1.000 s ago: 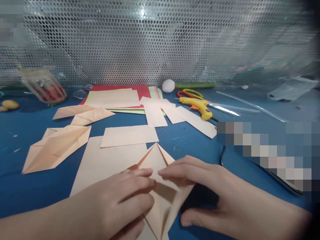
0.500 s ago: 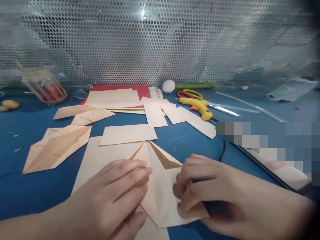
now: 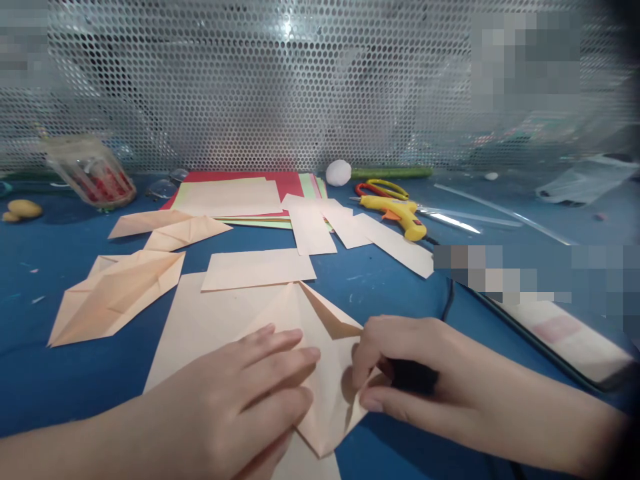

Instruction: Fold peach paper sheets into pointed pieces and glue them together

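Note:
A peach sheet of paper (image 3: 325, 373) with folded flaps lies in front of me, its top point up and a raised flap at its upper right. My left hand (image 3: 250, 393) rests flat over its left half, fingers stretched out and pressing on it. At the lower right edge, my right hand (image 3: 405, 387) pinches the paper between thumb and fingers and curls that edge inward. Beneath is a larger flat peach sheet (image 3: 200, 327), partly covered by my left hand and the folded paper. Above them lies a cut peach rectangle (image 3: 257, 270).
Folded paper pieces (image 3: 117, 293) lie at left. Several paper strips (image 3: 313, 227) and a coloured paper stack (image 3: 240, 177) are farther back. Beyond them sit a yellow glue gun (image 3: 395, 208), scissors (image 3: 383, 190) and a tilted jar (image 3: 95, 173). A phone-like device (image 3: 560, 333) lies at right.
My left hand has flattened and slid slightly right over the left flap, which now lies down. My right hand has lifted and curled the paper's lower right edge inward.

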`<action>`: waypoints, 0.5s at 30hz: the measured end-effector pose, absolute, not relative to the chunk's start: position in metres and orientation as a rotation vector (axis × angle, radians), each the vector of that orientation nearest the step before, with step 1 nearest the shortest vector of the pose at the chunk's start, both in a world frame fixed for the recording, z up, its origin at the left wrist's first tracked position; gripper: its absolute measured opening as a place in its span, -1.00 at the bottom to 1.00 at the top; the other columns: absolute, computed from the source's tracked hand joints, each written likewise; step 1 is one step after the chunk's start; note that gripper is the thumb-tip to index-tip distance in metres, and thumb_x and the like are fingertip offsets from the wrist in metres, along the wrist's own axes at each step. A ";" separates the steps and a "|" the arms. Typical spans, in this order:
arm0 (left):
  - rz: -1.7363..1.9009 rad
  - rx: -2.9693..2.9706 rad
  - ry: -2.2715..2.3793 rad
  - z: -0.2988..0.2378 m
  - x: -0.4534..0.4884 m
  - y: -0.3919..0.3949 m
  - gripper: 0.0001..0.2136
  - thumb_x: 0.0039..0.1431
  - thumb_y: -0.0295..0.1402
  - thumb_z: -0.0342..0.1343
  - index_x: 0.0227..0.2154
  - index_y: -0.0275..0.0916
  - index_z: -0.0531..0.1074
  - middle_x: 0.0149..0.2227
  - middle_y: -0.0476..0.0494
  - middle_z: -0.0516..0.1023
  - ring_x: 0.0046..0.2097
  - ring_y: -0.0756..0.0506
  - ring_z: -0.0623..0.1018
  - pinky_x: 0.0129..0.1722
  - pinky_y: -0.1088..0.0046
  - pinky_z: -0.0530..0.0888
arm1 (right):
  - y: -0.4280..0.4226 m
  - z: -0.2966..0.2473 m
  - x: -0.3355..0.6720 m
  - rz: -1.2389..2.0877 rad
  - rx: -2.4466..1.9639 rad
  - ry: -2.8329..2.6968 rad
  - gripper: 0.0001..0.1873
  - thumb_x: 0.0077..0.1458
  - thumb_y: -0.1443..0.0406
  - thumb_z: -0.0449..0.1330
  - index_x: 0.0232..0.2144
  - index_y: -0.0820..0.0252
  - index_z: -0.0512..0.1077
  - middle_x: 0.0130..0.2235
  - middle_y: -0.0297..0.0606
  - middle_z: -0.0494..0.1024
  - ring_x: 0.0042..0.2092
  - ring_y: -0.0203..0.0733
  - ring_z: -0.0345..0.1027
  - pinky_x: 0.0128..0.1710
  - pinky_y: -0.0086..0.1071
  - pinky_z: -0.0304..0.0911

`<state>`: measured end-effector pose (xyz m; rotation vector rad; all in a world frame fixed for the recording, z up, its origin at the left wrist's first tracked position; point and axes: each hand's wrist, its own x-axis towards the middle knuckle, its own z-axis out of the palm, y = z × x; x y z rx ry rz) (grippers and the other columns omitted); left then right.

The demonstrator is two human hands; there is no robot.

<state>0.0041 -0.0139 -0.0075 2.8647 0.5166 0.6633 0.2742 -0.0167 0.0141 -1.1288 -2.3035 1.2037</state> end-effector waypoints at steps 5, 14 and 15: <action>0.511 2.841 0.382 -0.006 0.001 -0.013 -0.72 0.43 -0.51 -0.10 0.01 -0.23 0.48 0.16 -0.14 0.52 0.29 -0.17 0.38 0.39 0.13 0.04 | -0.020 0.013 0.267 1.121 -1.225 -2.310 -0.89 0.20 0.39 0.20 -0.31 0.09 0.51 -0.36 -0.40 0.52 -0.37 -0.36 0.36 -0.35 -0.55 0.28; 0.456 2.836 0.232 -0.004 0.001 -0.010 -0.69 0.41 -0.61 -0.14 -0.01 -0.29 0.46 -0.12 -0.05 0.63 0.14 -0.07 0.48 0.41 0.15 -0.26 | -0.023 0.010 0.269 1.086 -1.105 -2.279 -0.83 0.29 0.40 0.11 -0.33 0.10 0.45 -0.30 -0.35 0.59 -0.25 -0.31 0.46 -0.24 -0.50 0.34; 0.461 2.839 0.229 -0.004 0.000 -0.010 -0.70 0.42 -0.60 -0.14 -0.01 -0.30 0.46 -0.12 -0.05 0.64 0.14 -0.08 0.49 0.41 0.14 -0.25 | -0.023 0.009 0.269 1.077 -1.088 -2.281 -0.81 0.31 0.39 0.09 -0.34 0.10 0.45 -0.31 -0.34 0.59 -0.24 -0.30 0.46 -0.24 -0.49 0.35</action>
